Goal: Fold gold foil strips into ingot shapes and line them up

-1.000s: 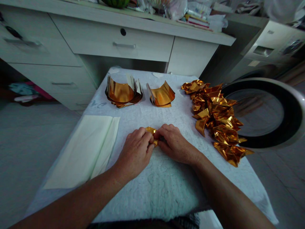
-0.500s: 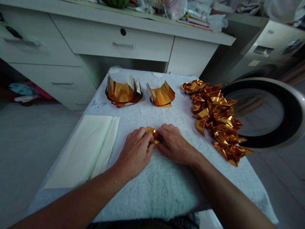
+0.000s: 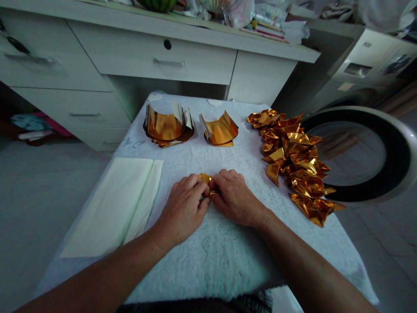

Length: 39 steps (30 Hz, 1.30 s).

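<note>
Between my two hands, low over the cloth-covered table (image 3: 208,261), is a small piece of gold foil paper (image 3: 205,177), mostly hidden by fingers. My left hand (image 3: 186,204) pinches its left side, and my right hand (image 3: 235,196) grips the right side with thumb and fingers closed. Beyond them stand two curved stacks of gold foil sheets, a thicker stack (image 3: 165,127) at left and a thinner stack (image 3: 221,131) beside it. On the right lies a heap of folded gold foil pieces (image 3: 302,161).
Pale folded paper (image 3: 107,204) lies on the table's left side. White drawers (image 3: 169,61) rise behind it, with a watermelon (image 3: 158,4) and plastic bags on the counter. A washing machine's open round door (image 3: 399,152) reaches close to the table's right edge.
The hands have drawn slightly closer together over the foil, and less of it shows between the fingers. The view has shifted slightly; the stacks and heap stay put.
</note>
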### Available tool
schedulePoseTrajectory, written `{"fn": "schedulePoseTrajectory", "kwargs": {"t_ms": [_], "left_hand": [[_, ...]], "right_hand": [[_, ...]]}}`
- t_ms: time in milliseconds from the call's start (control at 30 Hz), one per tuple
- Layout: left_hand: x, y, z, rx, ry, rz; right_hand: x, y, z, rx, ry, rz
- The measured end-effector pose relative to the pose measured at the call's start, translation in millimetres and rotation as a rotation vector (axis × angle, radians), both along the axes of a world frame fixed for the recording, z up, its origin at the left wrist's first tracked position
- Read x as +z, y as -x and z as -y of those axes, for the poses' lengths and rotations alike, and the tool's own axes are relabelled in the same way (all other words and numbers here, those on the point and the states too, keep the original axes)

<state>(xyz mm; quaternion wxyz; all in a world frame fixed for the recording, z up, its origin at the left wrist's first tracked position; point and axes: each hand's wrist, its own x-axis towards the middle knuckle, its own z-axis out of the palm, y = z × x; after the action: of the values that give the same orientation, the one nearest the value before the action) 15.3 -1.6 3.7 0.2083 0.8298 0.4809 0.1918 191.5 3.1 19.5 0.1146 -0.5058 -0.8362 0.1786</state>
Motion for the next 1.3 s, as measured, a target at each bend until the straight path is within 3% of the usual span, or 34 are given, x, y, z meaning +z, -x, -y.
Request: {"fn": "schedulePoseTrajectory", "kwargs": {"t_ms": [467,867,1033,1200,1300], "left_hand": [[-1.2,1.5,-0.6,-0.025,0.004,-0.004],[-2.3,2.4,-1.4,-0.021,0.001,0.005],[-1.7,1.4,-2.4,-0.023,0.010,0.000],[-2.5,1.6,-1.9,-0.021,0.002,0.010],[-2.7,2.1,-1.4,-0.018,0.004,0.017]], "right_hand": [[3.6,-5.3,-1.2,0.031,0.080,-0.033],[9.0,-19.3,-6.2,0.131,0.054,-0.217],[6.0,-16.7,-5.1,0.161,0.011,-0.189],[2.1,-8.7,-5.2,0.148,-0.041,-0.110],[7.6,-12.4,-8.1,0.073,-0.075,-0.116]]}}
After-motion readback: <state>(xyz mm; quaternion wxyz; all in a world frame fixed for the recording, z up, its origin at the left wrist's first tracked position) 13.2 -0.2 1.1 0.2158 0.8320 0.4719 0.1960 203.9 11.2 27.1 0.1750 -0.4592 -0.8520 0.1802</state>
